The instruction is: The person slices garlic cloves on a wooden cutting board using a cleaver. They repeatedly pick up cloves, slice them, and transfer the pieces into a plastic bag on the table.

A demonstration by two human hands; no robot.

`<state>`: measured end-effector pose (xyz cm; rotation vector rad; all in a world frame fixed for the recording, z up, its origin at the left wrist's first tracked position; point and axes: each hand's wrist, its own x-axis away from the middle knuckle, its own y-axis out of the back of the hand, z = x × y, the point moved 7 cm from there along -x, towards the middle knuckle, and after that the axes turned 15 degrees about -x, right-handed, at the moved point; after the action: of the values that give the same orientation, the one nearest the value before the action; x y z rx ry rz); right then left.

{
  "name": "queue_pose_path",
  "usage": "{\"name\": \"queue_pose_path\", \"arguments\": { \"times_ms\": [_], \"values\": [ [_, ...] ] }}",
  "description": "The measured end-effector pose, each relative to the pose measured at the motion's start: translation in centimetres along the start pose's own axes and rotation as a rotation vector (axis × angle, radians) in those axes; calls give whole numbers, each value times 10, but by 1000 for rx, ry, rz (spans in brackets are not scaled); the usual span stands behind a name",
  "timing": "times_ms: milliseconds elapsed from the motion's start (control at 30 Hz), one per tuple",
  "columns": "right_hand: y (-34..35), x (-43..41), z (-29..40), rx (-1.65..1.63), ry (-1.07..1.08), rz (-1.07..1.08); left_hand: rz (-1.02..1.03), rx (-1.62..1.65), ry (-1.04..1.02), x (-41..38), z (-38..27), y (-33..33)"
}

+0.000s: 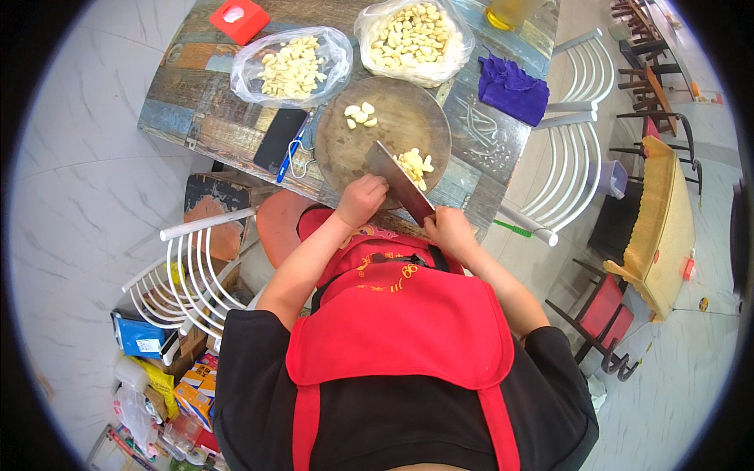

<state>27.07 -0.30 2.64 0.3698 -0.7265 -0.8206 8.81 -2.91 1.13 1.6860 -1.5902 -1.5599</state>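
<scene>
On the wooden table lies a round wooden chopping board. My right hand grips the handle of a cleaver, whose blade lies slantwise over the board's near part. My left hand is at the board's near edge, fingers curled beside the blade; whether something small is between them cannot be seen. Sliced garlic lies in a pile right of the blade. Several whole garlic cloves rest on the board's far left part. Beyond the board are a plastic bag of cut garlic and a fuller plastic bag of peeled cloves.
Left of the board lie a smartphone and a blue pen. A red box stands far left, a purple cloth and a container of yellow liquid at the right. White-railed chairs flank the table.
</scene>
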Motion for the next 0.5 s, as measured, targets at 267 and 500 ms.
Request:
{"name": "queue_pose_path", "arguments": {
  "times_ms": [267, 500],
  "values": [
    [18, 18, 17, 29, -43, -9, -79, 63, 198, 13, 18, 13],
    [6, 19, 16, 114, 25, 58, -228, -9, 511, 3, 83, 34]
  ]
}}
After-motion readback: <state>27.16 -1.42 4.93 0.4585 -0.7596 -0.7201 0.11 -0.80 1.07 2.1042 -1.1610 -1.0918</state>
